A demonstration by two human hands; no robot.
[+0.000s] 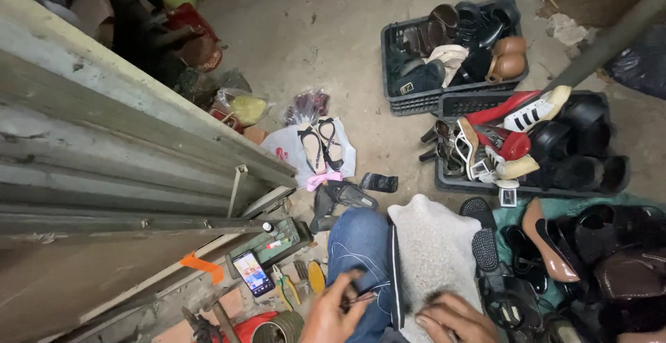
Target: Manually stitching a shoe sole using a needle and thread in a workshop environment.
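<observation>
My left hand (334, 311) is at the bottom edge over my blue-jeaned knee (359, 244), fingers closed around a small dark thin object (359, 300) that I cannot make out. My right hand (452, 319) rests flat, fingers apart, on a grey fuzzy cloth (433, 246) spread over my lap. A dark shoe sole (396, 267) lies along the cloth's left edge between the two hands.
Two black crates (409, 100) (454, 180) full of shoes stand ahead on the concrete floor. More shoes lie at right on a green sheet (569, 208). Black sandals (320, 145) rest on a white bag. A phone (252, 273), pliers (284, 287) and a tin (281, 328) sit at left by a wooden plank wall (104, 176).
</observation>
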